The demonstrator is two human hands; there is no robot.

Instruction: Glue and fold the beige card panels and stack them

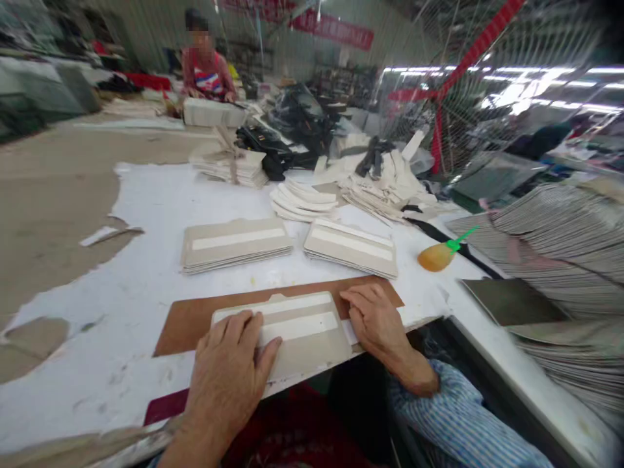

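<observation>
A beige rectangular panel (305, 354) with white strips across it and a small tab on its far edge lies at the table's front edge, partly over a brown board (188, 318). My left hand (229, 357) rests flat on the panel's left part, thumb spread from the fingers. Just past the panel's right edge is my right hand (375, 318), its fingers curled together low over the brown board. What those fingers hold, if anything, is hidden. Behind the board sit two stacks of similar panels, a left stack (238, 244) and a right stack (351, 247).
An orange squeeze bottle (436, 257) with a green nozzle lies to the right. Curved white pieces (302, 200) and heaped scraps (380, 185) are farther back. Tall piles of grey sheets (575, 234) stand at right. Another person (207, 71) works across the table.
</observation>
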